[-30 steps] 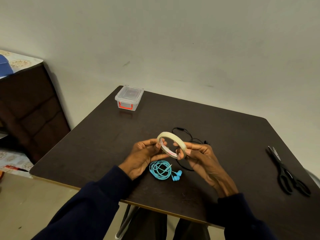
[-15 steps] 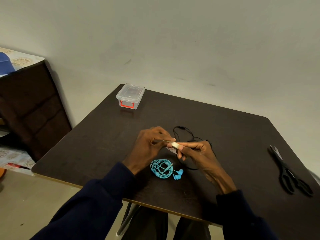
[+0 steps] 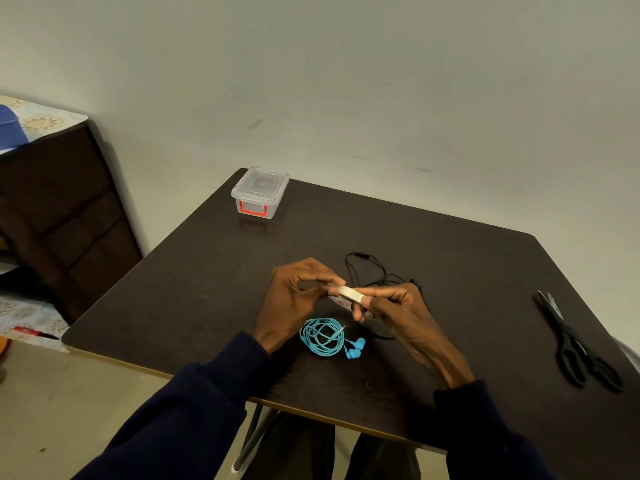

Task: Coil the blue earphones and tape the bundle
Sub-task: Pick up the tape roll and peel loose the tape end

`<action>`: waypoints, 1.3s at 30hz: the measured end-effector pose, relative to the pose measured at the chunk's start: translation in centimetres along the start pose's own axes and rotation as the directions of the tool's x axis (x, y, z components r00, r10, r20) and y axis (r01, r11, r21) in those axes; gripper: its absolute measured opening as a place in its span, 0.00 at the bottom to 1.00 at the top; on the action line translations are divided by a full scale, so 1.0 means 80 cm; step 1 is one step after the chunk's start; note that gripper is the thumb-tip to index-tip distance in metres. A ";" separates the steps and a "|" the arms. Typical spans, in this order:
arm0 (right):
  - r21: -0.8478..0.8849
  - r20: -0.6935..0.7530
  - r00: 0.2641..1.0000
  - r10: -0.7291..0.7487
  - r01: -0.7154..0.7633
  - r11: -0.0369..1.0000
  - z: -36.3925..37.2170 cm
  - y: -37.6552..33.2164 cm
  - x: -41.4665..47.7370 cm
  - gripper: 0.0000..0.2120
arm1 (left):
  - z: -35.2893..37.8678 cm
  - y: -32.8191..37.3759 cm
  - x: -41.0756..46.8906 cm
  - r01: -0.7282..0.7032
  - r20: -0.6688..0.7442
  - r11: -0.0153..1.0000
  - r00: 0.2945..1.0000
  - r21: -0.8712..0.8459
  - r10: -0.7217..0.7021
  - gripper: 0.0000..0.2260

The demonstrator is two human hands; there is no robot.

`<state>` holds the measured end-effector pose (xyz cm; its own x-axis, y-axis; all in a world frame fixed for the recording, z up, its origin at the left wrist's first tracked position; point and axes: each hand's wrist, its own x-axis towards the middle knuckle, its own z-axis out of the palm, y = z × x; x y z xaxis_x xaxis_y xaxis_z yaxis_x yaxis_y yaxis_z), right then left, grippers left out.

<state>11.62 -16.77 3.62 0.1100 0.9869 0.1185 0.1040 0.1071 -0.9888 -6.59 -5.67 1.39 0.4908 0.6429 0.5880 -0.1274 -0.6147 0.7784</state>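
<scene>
Your left grip (image 3: 294,299) pinches the tape roll (image 3: 349,293) at its rim. The roll has gone from face-on to edge-on, so you are probably hunting for the tape end. Your right grip (image 3: 398,310) pinches its other side. The blue earphones (image 3: 323,337) lie coiled on the surface (image 3: 207,289) just beneath, not yet taped. The scissors (image 3: 575,344) sit well apart.

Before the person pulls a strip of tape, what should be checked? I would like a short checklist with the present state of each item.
1. Blue earphones coiled, lying on the table: ok.
2. Tape roll pinched by left hand and right hand: ok.
3. Free end of tape lifted: cannot tell.
4. Scissors lying free at the right: ok.
5. Earphones taped: not ok, no tape on them yet.
</scene>
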 end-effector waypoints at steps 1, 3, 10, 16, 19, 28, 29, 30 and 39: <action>0.006 0.008 1.000 0.000 0.000 1.000 -0.001 0.000 0.001 0.13 | 0.000 -0.001 0.000 0.007 -0.002 1.000 1.000 -0.012 -0.007 0.06; 0.031 0.029 1.000 0.005 -0.006 1.000 -0.003 0.001 0.002 0.14 | 0.000 -0.004 0.000 0.029 -0.005 0.998 1.000 -0.049 -0.029 0.06; 0.149 0.055 0.998 0.023 -0.031 0.988 -0.008 0.007 -0.001 0.16 | -0.003 -0.021 -0.003 0.136 -0.043 0.952 0.987 -0.275 -0.153 0.06; 0.231 0.041 0.999 0.011 -0.020 0.973 -0.006 0.002 -0.004 0.18 | -0.004 -0.027 -0.006 0.239 -0.018 0.825 0.957 -0.513 -0.289 0.06; 0.249 0.043 0.999 0.008 -0.018 0.968 -0.004 -0.001 -0.006 0.16 | -0.002 -0.026 -0.007 0.293 -0.001 0.763 0.933 -0.576 -0.360 0.06; 0.263 0.122 0.992 -0.004 -0.028 0.964 -0.006 -0.003 -0.007 0.17 | 0.005 -0.018 -0.007 0.454 0.128 0.534 0.833 -0.713 -0.538 0.13; 0.263 0.145 0.989 -0.006 -0.033 0.964 -0.007 -0.002 -0.008 0.17 | 0.006 -0.019 -0.007 0.465 0.140 0.518 0.826 -0.718 -0.546 0.12; 0.264 0.164 0.986 -0.008 -0.036 0.964 -0.008 -0.001 -0.008 0.18 | 0.006 -0.019 -0.008 0.478 0.155 0.500 0.816 -0.722 -0.556 0.11; -0.001 -0.037 0.998 -0.041 0.041 0.999 -0.007 0.005 -0.003 0.10 | -0.002 -0.011 -0.003 0.182 0.052 0.959 0.983 -0.219 -0.175 0.10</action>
<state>12.19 -17.05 3.25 0.1424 0.9764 0.1626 0.1096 0.1477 -0.9829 -6.71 -5.25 0.60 0.5494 0.7158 0.4310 -0.2221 -0.3722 0.9012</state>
